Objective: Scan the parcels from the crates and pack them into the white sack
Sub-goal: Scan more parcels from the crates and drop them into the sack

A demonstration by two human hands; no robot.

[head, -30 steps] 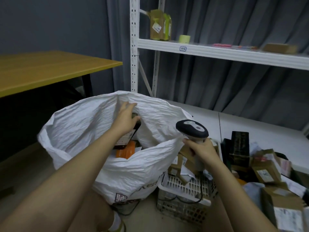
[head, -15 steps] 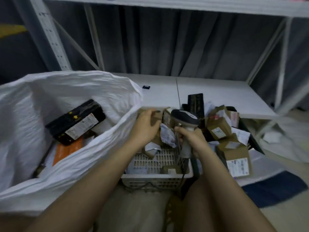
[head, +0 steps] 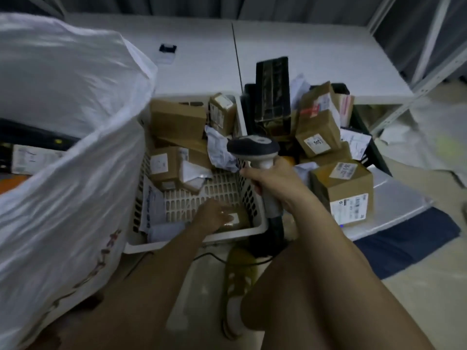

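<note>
Having left the white sack point(head: 63, 117) 1 second ago, now reaching into the white crate point(head: 222, 188): 1 parcel packed, next pick begun. Left hand point(head: 212, 217) loosely spread, fingertips touching a small brown parcel point(head: 237, 219) just beyond, not yet gripped. Right hand point(head: 274, 179) above-right, clenched round the scanner point(head: 254, 147) handle. Black crate point(head: 364, 137) beyond.

The white sack point(head: 63, 147) is cut off left; its contents mostly hidden, blurred.
</note>
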